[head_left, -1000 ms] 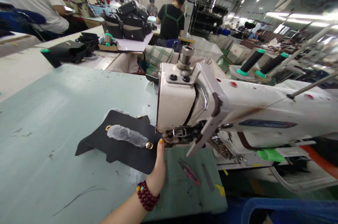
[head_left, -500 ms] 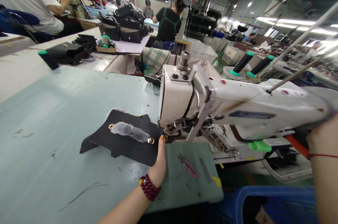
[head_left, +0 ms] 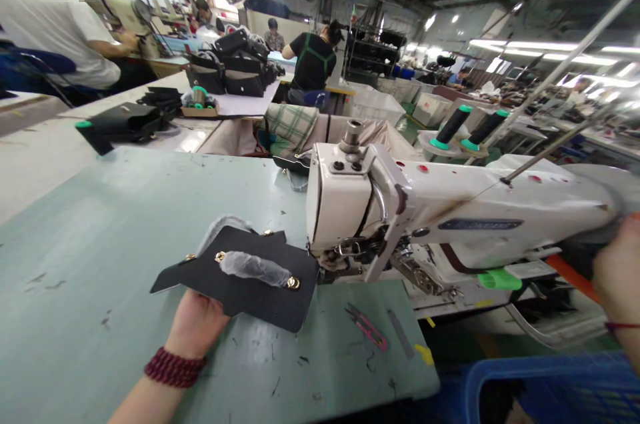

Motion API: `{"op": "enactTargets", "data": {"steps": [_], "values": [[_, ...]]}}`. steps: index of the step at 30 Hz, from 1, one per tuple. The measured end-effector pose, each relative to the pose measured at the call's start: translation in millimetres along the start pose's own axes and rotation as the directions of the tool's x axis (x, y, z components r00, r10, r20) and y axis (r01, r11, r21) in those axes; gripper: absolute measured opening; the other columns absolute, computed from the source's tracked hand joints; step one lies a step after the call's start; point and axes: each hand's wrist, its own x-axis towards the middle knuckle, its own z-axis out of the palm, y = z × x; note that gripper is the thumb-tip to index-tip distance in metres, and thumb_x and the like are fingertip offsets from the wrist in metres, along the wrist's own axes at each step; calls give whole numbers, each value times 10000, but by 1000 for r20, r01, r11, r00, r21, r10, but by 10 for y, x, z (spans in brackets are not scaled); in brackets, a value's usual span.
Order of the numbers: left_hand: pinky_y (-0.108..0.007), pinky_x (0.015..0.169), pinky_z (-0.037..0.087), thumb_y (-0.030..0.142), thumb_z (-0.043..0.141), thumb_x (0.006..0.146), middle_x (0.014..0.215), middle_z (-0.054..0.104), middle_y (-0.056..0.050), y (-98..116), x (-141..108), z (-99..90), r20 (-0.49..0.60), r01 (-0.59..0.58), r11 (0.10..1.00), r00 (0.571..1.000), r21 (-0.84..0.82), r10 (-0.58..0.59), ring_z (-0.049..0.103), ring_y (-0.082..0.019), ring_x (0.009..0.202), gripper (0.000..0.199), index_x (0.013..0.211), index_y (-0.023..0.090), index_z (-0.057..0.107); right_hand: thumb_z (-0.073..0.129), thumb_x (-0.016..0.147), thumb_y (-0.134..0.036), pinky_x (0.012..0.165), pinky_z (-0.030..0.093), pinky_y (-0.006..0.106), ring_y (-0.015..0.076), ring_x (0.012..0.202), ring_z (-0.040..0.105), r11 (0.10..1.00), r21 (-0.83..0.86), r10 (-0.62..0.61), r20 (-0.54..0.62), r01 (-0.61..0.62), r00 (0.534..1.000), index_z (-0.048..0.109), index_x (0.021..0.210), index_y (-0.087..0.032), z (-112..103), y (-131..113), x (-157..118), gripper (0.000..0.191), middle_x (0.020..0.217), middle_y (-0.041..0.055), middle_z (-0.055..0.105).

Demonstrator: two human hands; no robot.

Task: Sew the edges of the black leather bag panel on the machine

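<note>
Panel (head_left: pixel 270 307), black, is seen at 9 o'clock of the sewing machine's (head_left: pixel 337 194) foot; wrapped handle (head_left: pixel 257 269) already fitted, remaining stitching undetermined. Left hand (head_left: pixel 197 321) has been shifted from panel's 4 to 7 o'clock, grip hidden underneath; right hand's (head_left: pixel 620 271) grip, blurred at 3 o'clock, cannot be judged.

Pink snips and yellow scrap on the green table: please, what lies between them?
A thin grey strip lies between the pink snips and the yellow scrap, as the head view shows.
</note>
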Motion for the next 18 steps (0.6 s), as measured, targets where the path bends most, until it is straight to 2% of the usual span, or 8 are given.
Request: {"op": "enactTargets", "data": {"steps": [3, 5, 6, 8, 9, 11, 14, 18], "values": [[-329, 812, 586, 677, 441, 826, 1096, 731, 30, 214, -128, -9, -5, 64, 997, 998, -42, -64, 671, -198, 1027, 516, 1131, 315, 645, 450, 907, -257, 935, 388, 441, 285, 1186, 494, 971, 226, -54, -102, 76, 993, 463, 1314, -16, -305, -552, -955, 473, 1269, 264, 484], [-404, 724, 618, 792, 488, 696, 1054, 739, -71, 298, -166, -24, 28, 67, 998, 997, -14, -66, 706, -265, 882, 690, 1067, 243, 680, 459, 926, -317, 929, 428, 432, 255, 1067, 563, 900, 435, -58, 200, -36, 978, 578, 1168, -122, -466, -979, -1768, 333, 1141, 165, 583], [-406, 677, 625, 766, 567, 662, 1006, 745, -95, 324, -162, -36, 51, 64, 998, 997, 19, -64, 710, -272, 819, 673, 1038, 221, 689, 462, 930, -349, 889, 458, 409, 242, 995, 591, 838, 527, -129, 445, -143, 886, 626, 1043, -159, -523, -1198, -2167, 276, 1054, 125, 625], [-333, 603, 623, 499, 770, 654, 922, 755, -85, 341, -139, -67, 55, 49, 990, 997, 134, -57, 707, -232, 722, 471, 1011, 199, 694, 444, 945, -401, 848, 491, 356, 226, 995, 603, 739, 483, -265, 849, -469, 456, 641, 1068, -191, -576, -1632, -2844, 314, 1090, 106, 633], [-289, 582, 614, 313, 807, 657, 896, 757, -76, 327, -139, -90, 27, 35, 979, 999, 203, -41, 701, -204, 687, 391, 1011, 190, 694, 446, 943, -437, 899, 475, 363, 235, 1059, 582, 696, 412, -300, 911, -588, 284, 626, 1129, -186, -572, -1838, -3093, 360, 1143, 118, 618], [-238, 586, 601, 63, 760, 662, 910, 758, -77, 260, -200, -168, -49, 14, 947, 999, 321, 1, 702, -175, 690, 439, 1075, 187, 679, 426, 938, -512, 844, 492, 337, 246, 1075, 572, 560, 290, -312, 942, -776, 126, 594, 1193, -167, -519, -2201, -3388, 461, 1188, 131, 599], [-358, 735, 624, 47, 760, 658, 1041, 742, -76, 121, -439, -419, -107, 101, 941, 992, 322, -70, 710, -254, 882, 695, 1279, 288, 565, 476, 919, -506, 813, 482, 312, 233, 1002, 583, 435, 236, -279, 953, -869, 119, 612, 1147, -143, -403, -2531, -3425, 450, 1112, 108, 626], [-510, 846, 597, 167, 786, 643, 1045, 746, -72, 104, -647, -864, -189, 260, 960, 953, 103, -237, 669, -355, 1017, 834, 1384, 348, 451, 537, 895, -469, 839, 461, 306, 219, 959, 576, 477, 204, -271, 960, -855, 78, 643, 1071, -135, -326, -2484, -3170, 391, 961, 66, 645]]}}
